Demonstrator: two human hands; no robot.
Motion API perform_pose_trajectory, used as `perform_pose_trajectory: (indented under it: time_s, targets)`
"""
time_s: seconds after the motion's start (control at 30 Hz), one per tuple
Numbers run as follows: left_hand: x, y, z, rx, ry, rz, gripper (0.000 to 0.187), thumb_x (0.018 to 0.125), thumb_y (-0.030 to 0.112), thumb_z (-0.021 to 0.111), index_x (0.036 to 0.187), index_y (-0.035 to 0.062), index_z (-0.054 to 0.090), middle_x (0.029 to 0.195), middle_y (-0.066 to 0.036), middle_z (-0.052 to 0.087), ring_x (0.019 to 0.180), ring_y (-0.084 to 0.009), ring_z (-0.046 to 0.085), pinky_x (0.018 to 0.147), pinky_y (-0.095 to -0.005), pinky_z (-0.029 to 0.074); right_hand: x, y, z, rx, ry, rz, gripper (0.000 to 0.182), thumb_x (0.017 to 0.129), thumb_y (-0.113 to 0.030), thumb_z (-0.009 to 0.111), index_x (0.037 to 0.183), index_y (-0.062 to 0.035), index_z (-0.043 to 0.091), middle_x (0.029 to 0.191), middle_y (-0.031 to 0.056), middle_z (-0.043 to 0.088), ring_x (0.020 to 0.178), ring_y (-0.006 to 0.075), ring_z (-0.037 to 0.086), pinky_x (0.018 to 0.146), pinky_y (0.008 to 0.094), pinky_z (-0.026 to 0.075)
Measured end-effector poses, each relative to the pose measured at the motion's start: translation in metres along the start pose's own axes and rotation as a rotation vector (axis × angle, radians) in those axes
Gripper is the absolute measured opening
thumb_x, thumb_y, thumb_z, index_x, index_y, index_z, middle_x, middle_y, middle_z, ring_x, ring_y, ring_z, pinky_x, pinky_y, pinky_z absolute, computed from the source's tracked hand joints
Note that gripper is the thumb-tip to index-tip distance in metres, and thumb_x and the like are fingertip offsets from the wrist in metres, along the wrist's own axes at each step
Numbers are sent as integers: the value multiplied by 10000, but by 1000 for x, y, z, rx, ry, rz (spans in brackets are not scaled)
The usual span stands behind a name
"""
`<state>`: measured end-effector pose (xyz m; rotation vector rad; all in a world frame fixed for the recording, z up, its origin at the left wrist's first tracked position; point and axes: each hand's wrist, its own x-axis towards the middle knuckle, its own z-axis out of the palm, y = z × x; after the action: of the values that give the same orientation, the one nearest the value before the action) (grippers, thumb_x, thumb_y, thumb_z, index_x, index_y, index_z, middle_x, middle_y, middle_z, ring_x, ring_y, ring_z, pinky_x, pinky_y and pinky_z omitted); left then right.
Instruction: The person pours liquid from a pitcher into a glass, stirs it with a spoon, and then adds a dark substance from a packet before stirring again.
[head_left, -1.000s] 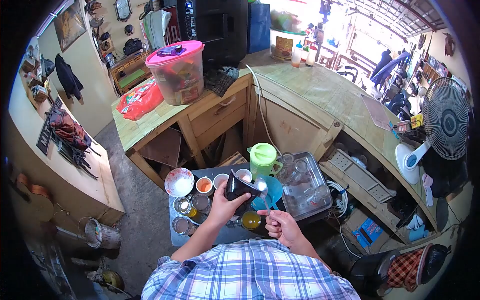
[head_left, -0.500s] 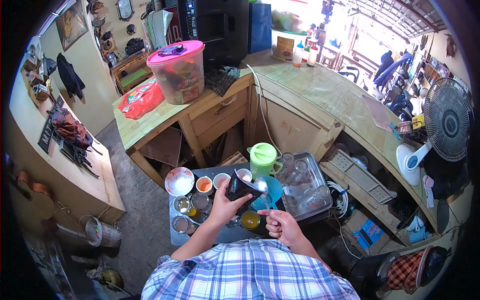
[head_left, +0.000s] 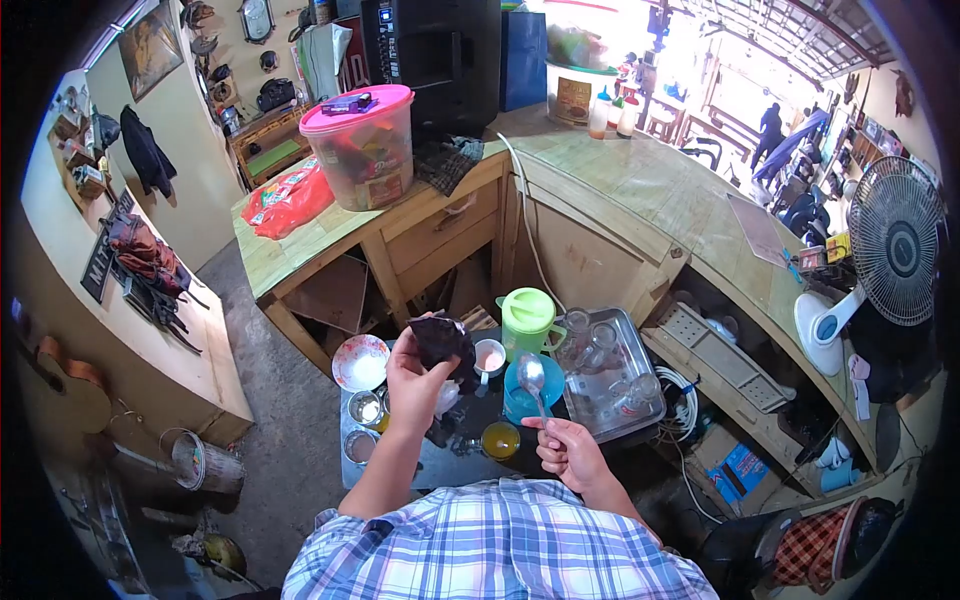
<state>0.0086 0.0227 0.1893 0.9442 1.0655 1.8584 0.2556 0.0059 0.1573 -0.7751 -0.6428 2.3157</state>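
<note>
My left hand (head_left: 412, 385) grips a dark, crumpled pouch (head_left: 440, 342), holding it up over the cups on the low table. In my right hand (head_left: 570, 452) is a metal spoon (head_left: 532, 378), its bowl over a blue container (head_left: 520, 404). Below the spoon handle stands a glass of yellow liquid (head_left: 500, 441). A white cup (head_left: 489, 356) sits just right of the pouch, beside a green lidded pitcher (head_left: 528, 322). Other glasses (head_left: 364, 407) stand left of my forearm, near a patterned bowl (head_left: 360, 362). My left hand and the pouch hide some of the cups.
A metal tray (head_left: 610, 400) with several clear glasses lies at the right of the low table. Behind it, a wooden counter (head_left: 620, 185) carries a pink-lidded tub (head_left: 358, 150), a red plastic bag (head_left: 290, 200) and a white fan (head_left: 830, 320).
My left hand has moved left and up with the pouch, away from the spoon. The spoon has tilted more upright, while my right hand stays in nearly the same place.
</note>
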Motion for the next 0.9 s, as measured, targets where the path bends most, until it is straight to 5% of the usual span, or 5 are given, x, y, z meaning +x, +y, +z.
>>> perform_pose_trajectory:
  time_s: [0.2, 0.3, 0.4, 0.57, 0.9]
  targets:
    - [-3, 5, -4, 209, 49, -147, 441, 658, -126, 747, 1053, -8, 591, 1064, -52, 636, 859, -138, 658, 829, -270, 536, -2, 1, 2, -3, 0, -2, 334, 1008, -183, 439, 1229, 49, 532, 684, -50, 362, 508, 32, 285, 450, 193, 230]
    - [-3, -14, -2, 396, 134, 255, 351, 653, -123, 763, 864, 18, 521, 1183, -120, 575, 1110, -180, 575, 884, -341, 545, 0, 5, -2, 12, -10, 3, 337, 1008, -176, 443, 1242, 50, 530, 683, -52, 364, 507, 29, 288, 451, 189, 230]
    - [-4, -17, 0, 232, -58, 287, 355, 704, -108, 736, 940, 47, 520, 1340, -117, 476, 1031, -153, 604, 884, -331, 507, -1, 6, -1, 21, -7, 13, 340, 1009, -169, 446, 1254, 51, 528, 681, -53, 366, 503, 27, 288, 448, 183, 228]
    - [-15, -2, 11, 597, -132, 302, 354, 702, 10, 778, 938, 35, 515, 853, -96, 661, 807, -188, 655, 717, -293, 503, 0, 9, 0, 9, -5, 20, 341, 1011, -174, 442, 1254, 48, 530, 681, -54, 367, 500, 29, 282, 449, 184, 231]
    - [-22, -3, 17, 1161, -260, 318, 368, 640, 114, 760, 950, 59, 569, 799, -151, 652, 732, -342, 652, 633, -406, 507, 1, 11, 5, -103, 25, 45, 338, 1014, -169, 425, 1258, 36, 536, 675, -56, 352, 498, 33, 270, 453, 193, 229]
